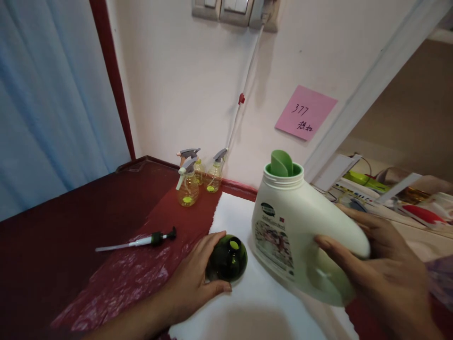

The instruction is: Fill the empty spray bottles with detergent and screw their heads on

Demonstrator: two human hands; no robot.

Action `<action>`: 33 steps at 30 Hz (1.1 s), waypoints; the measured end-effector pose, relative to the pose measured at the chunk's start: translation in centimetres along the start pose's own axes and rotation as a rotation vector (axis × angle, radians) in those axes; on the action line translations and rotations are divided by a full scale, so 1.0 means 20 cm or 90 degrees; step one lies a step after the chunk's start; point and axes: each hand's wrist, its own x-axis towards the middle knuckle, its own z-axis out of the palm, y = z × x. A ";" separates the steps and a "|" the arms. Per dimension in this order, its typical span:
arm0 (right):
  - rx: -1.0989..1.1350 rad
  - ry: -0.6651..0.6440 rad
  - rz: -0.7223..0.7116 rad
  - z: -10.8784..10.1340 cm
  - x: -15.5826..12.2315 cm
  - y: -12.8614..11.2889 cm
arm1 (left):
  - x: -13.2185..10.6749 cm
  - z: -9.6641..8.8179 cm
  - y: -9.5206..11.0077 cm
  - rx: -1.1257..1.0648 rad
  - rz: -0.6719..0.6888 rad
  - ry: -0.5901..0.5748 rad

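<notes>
My left hand (198, 269) is wrapped round the side of a small dark green bottle (228, 264), whose uncapped neck faces up. In my right hand (385, 269) is a large pale green detergent jug (279, 222), gripped by its handle. The jug's cap is off and a green pouring spout shows in its mouth. It stands or hovers just right of the bottle; whether its base touches the white sheet (255, 307) I cannot tell. A pump head with a long tube (148, 240) lies on the table to the left.
Several clear yellowish spray bottles (188, 189) stand against the wall. Crinkled red plastic (130, 278) covers part of the dark red table (53, 255). A cluttered shelf (392, 193) is at right; a blue curtain (56, 104) hangs at left.
</notes>
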 end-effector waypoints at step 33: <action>0.138 -0.414 -0.073 0.54 -0.71 0.09 | 0.01 -0.02 -0.05 0.030 0.044 0.024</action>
